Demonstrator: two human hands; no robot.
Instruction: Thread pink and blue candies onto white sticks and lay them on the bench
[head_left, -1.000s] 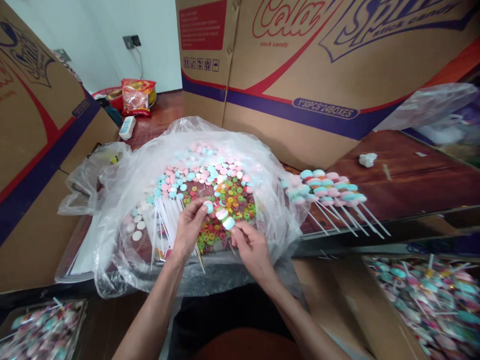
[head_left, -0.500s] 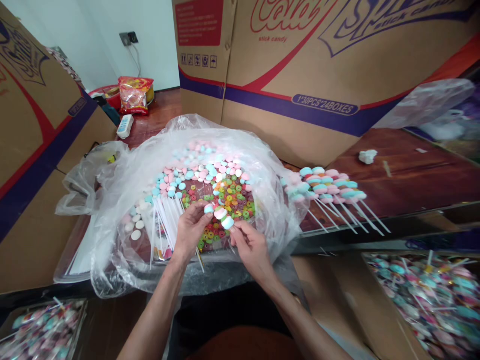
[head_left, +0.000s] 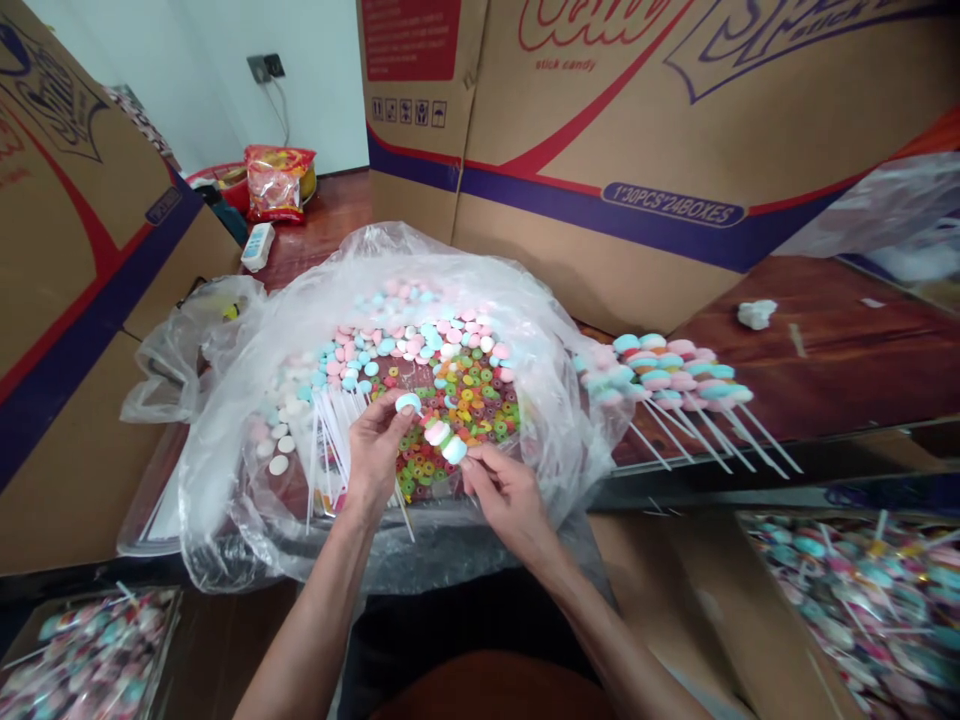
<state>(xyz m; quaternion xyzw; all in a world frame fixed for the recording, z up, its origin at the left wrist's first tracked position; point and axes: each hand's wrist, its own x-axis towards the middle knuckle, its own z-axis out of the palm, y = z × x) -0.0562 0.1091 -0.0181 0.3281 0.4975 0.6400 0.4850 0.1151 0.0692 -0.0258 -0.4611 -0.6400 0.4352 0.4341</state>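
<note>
My right hand pinches a white stick carrying a short stack of pink, white and blue candy discs. Just left of it, my left hand holds a single pale blue candy disc between its fingertips, close to the top of the stack. Both hands hover over a clear plastic bag spread open on the table. Inside lie loose pink, blue and white discs, small coloured ring candies and a bundle of white sticks.
A row of finished candy sticks lies on the dark wooden table to the right. Tall cardboard cartons wall the back and left. Boxes of wrapped candies sit at lower right and lower left. A crumpled white scrap lies further back.
My left hand has lifted the blue disc slightly up and away from the stack. The right hand and its stick have stayed in about the same spot.
</note>
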